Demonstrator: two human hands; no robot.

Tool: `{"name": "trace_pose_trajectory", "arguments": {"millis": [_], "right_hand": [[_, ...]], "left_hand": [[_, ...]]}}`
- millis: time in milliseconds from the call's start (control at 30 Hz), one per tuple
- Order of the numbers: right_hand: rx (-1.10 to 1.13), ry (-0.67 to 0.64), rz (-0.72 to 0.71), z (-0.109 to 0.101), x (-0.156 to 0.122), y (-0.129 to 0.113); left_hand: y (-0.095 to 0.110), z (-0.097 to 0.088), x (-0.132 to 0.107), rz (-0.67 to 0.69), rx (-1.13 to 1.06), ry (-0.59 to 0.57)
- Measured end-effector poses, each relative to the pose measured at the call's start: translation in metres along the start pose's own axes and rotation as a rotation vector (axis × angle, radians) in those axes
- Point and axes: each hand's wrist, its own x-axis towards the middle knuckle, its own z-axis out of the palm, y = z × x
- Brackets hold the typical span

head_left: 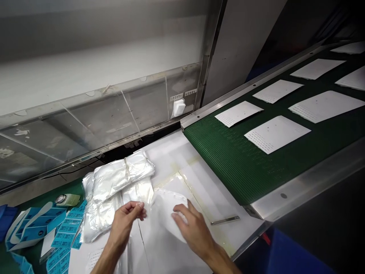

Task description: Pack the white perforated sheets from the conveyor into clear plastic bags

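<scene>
Tabletop [211, 194]: left fingers [137, 207] pinch bag [142, 191].

Seven white sheets [276, 133] on one green belt [228, 160], two hands [125, 222], one clear bag [145, 196], one banded bag bundle [122, 173].

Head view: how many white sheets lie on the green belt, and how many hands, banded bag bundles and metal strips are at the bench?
White paper sheets on the green ribbed conveyor belt: 7
Bare hands, left and right: 2
Banded bundle of clear plastic bags: 1
Flat metal strip: 1
Total: 11
</scene>
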Motion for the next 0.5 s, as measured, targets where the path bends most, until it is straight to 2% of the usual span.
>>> {"name": "trace_pose_trajectory", "arguments": {"millis": [100,167,333,433,500], "right_hand": [[0.09,-0.084,-0.016,0.014,0.002,-0.028],[0.101,-0.148,-0.039,0.018,-0.001,-0.04],[0.073,-0.268,-0.139,0.017,-0.012,-0.048],[-0.053,-0.214,-0.162,0.02,-0.016,-0.045],[-0.228,-0.151,-0.188,0.027,-0.016,-0.041]], "left_hand": [[0.008,0.025,-0.035,-0.034,-0.019,-0.067],[0.009,0.031,-0.05,-0.059,-0.012,-0.058],[-0.002,0.016,-0.068,-0.023,0.013,-0.074],[-0.008,0.009,-0.077,-0.06,-0.132,-0.11],[-0.01,0.007,-0.082,-0.149,-0.327,-0.203]]}}
